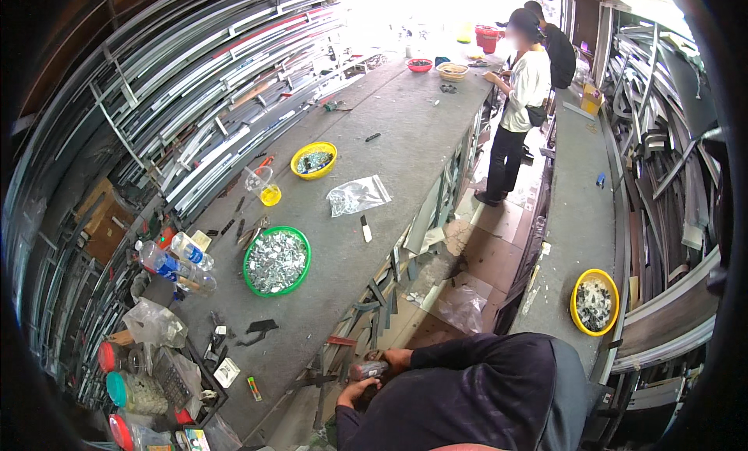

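Low in the picture, in front of my dark-clothed body, both hands come together beside the table's edge. My left hand (358, 391) is curled under a short grey and reddish cylinder (369, 370), whose kind I cannot make out. My right hand (398, 361) closes on the cylinder's other end, its sleeve stretching across from the right. Part of the fingers and whatever lies beneath them are hidden. Close by, dark strips and profile offcuts (379, 301) hang along the table's edge.
On the long grey table (327, 272) stand a green basket (246, 273) of metal pieces, a yellow basket (330, 167), plastic bottles (173, 266) and lidded jars (140, 394). Another yellow basket (574, 303) sits on the right-hand bench. A person (526, 85) stands at the far end, another behind.
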{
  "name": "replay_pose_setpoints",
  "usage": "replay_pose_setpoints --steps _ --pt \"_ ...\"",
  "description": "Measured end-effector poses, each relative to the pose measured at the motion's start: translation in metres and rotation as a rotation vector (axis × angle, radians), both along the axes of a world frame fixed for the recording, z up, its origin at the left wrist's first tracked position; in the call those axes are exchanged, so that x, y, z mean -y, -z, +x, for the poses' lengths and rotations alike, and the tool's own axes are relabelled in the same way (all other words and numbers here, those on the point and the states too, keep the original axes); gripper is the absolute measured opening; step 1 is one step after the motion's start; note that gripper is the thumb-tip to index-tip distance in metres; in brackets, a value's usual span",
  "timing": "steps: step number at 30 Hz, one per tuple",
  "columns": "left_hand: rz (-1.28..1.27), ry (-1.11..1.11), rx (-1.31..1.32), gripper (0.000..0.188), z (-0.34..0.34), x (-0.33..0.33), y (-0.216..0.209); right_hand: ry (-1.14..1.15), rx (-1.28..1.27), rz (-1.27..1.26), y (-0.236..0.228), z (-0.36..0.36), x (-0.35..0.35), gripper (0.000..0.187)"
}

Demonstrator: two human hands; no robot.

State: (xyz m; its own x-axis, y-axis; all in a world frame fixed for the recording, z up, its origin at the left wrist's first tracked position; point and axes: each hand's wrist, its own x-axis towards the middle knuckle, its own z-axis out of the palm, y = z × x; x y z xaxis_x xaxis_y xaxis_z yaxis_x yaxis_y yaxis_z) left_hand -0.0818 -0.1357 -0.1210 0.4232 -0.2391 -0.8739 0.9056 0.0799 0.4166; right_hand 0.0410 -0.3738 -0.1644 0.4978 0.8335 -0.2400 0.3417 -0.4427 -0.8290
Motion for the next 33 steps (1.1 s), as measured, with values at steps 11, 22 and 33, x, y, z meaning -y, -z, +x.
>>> replay_pose_setpoints --steps 11,22,33 --pt "0.174 0.255 0.114 0.057 0.024 -0.006 0.061 0.121 0.165 -0.146 0.02 0.012 0.01 0.044" --pt "0.45 0.184 0.693 0.072 0.006 0.005 -0.041 0.224 0.416 0.158 -0.067 0.015 0.0 0.042" --pt "0.556 -0.161 1.006 0.1 -0.014 0.031 -0.128 0.326 0.549 0.326 -0.178 0.033 -0.023 0.085"
